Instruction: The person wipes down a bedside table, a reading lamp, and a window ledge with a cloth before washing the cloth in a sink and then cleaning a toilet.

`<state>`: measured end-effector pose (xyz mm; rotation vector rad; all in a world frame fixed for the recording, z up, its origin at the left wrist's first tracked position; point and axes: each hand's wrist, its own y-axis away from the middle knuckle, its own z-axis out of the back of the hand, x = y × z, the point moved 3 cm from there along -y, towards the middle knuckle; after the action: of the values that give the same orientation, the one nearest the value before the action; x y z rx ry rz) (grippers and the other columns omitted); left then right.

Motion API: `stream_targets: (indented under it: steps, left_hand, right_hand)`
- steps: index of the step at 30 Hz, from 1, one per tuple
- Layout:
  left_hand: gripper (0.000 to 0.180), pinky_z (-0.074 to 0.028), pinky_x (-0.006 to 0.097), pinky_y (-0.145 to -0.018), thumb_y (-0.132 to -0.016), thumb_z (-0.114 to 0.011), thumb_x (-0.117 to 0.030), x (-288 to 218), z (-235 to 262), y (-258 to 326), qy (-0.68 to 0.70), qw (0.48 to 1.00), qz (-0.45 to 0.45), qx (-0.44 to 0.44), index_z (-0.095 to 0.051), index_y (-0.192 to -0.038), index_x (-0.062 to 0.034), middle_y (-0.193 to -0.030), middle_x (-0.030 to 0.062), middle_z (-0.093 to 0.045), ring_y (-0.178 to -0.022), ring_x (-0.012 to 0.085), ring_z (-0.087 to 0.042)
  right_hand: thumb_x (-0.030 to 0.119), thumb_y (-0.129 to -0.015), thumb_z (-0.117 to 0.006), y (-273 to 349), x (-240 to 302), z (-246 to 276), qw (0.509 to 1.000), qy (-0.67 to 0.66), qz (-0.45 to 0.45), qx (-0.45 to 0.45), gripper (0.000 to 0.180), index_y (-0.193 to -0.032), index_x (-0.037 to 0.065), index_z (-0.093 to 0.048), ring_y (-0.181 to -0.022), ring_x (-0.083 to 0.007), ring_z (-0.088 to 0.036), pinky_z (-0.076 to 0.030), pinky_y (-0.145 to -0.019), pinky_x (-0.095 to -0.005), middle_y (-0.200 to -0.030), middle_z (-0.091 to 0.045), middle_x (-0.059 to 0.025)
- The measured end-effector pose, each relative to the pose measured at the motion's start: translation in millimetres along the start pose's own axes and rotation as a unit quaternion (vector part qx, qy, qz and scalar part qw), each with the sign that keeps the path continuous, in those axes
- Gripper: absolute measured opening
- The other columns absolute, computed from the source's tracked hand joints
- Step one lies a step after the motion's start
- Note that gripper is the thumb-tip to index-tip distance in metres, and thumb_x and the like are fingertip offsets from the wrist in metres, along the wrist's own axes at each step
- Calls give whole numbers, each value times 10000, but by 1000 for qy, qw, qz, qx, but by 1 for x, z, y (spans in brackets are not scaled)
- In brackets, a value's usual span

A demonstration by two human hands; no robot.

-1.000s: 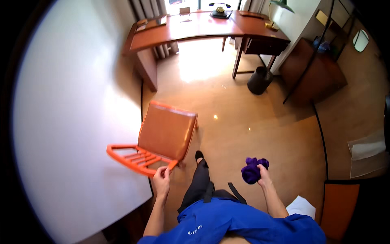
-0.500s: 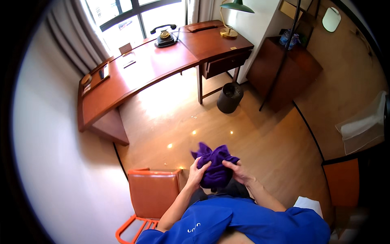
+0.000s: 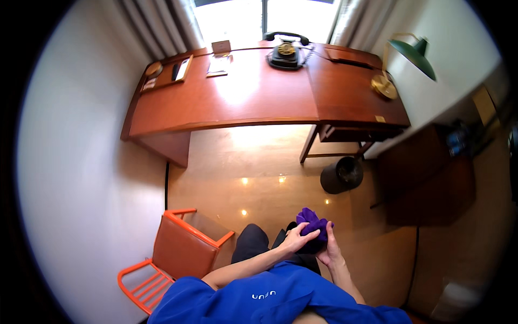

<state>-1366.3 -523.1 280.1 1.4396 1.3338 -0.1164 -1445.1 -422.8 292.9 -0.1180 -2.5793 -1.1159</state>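
Had let go of the orange chair (image 3: 186, 247) and gathered the purple cloth (image 3: 306, 215), well apart from the surface (image 3: 189, 108), pinched in the fingers (image 3: 309, 236) of left hand (image 3: 295, 240) and right hand (image 3: 331, 251), so handled two-handed.

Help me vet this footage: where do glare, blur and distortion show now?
Head view, glare: the window is washed out white and the desk catches a bright patch; head view, blur: the cabinet looks smeared, the purple cloth sharper; head view, distortion: the desk's front edge looks bowed.
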Motion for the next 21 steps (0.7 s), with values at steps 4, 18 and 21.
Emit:
stream_targets:
  steps: [4,18,21]
  left_hand:
    - [572,-418,209,-764,-871,-623,-411,-49,35,-16,67,995,54,57,-494,-1312,-70,-1104,26,-604,-948,99,-541]
    - [510,-393,453,-908,-774,-704,-261,157,424,63,-263,611,74,-743,-506,-1185,-33,-1188,176,-502,-1092,372,-461]
    - [849,-283,539,-1016,-749,-716,-396,235,461,61,-288,560,200,-751,-289,-1407,-71,-1400,279,-284,-1291,442,-282]
  right_hand:
    - [342,-892,-538,-75,30,5,994,47,-93,-23,328,-1065,72,-603,-937,-198,-627,-517,-852,-357,-1016,-649,-66]
    - [137,-827,-562,-474,-23,-61,842,508,-175,-51,200,-983,14,-595,-794,-191,-629,-533,-762,-324,-868,-635,-70]
    - [120,-784,-610,-586,-66,-77,793,589,-155,-15,313,-1071,7,-561,-827,-196,-625,-534,-761,-321,-932,-629,-88]
